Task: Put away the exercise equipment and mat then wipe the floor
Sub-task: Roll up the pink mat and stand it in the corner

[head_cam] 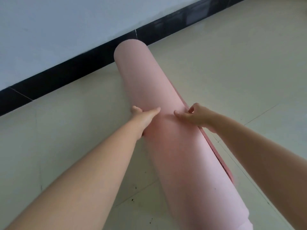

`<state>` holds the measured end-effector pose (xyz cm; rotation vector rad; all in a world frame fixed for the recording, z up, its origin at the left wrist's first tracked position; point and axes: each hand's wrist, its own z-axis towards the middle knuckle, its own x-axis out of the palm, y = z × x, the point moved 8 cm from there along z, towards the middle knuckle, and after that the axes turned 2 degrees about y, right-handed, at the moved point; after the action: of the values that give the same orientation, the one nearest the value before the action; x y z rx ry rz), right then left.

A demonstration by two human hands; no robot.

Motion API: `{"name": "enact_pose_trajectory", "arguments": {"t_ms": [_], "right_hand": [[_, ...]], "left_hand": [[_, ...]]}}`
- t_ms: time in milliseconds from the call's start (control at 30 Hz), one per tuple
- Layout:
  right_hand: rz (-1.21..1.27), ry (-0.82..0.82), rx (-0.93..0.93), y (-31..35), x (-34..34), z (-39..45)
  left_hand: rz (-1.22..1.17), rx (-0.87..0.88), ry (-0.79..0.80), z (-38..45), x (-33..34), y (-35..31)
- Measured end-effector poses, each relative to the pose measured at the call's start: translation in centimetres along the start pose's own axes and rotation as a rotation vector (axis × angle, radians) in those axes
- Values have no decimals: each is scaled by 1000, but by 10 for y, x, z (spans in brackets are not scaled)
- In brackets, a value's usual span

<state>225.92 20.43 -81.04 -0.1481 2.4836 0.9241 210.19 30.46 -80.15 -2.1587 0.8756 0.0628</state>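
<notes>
Left hand (146,117): laid against the left flank of the rolled mat (166,130), fingers curled round its side, thumb across the top; a loose cupping hold, not a full wrap. Right hand (192,116): set on the right flank, fingers bent and pressing at the loose outer edge (214,148) of the roll, where the seam runs.

Mat, pink, one: rolled into a thick cylinder, lying on the floor (232,72). Long axis runs from near my feet at lower right away to upper left, far end close to the black skirting (66,72) at the foot of the wall (49,30). I cannot tell whether that end touches it.

Relation that matters: both my hands sit near the middle of the roll's length, one either side, roughly level with each other. Neither is clearly nearer; the roll lies directly ahead between them.

Floor: pale tile, a few dark specks (134,188) near the roll's near end, left of it.

Judgement: roll looks complete, seam toward the right hand. Lifting from the middle seems workable, provided the right hand keeps the edge from springing loose. Wiping not yet begun.
</notes>
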Motion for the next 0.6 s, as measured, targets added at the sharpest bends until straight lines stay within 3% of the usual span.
{"name": "enact_pose_trajectory", "arguments": {"t_ms": [100,333,467,600], "right_hand": [[80,-20,-27,6,9,1],[248,-15,21,-7,15,-6],[399,7,34,-23,32,-15],[624,22,41,-28,40,-31]], "left_hand": [[-77,-10,-27,10,-14,9],[-163,-36,99,18,-11,33],[-218,52,167,10,-6,30],[-84,154,326,-13,-5,3]]}}
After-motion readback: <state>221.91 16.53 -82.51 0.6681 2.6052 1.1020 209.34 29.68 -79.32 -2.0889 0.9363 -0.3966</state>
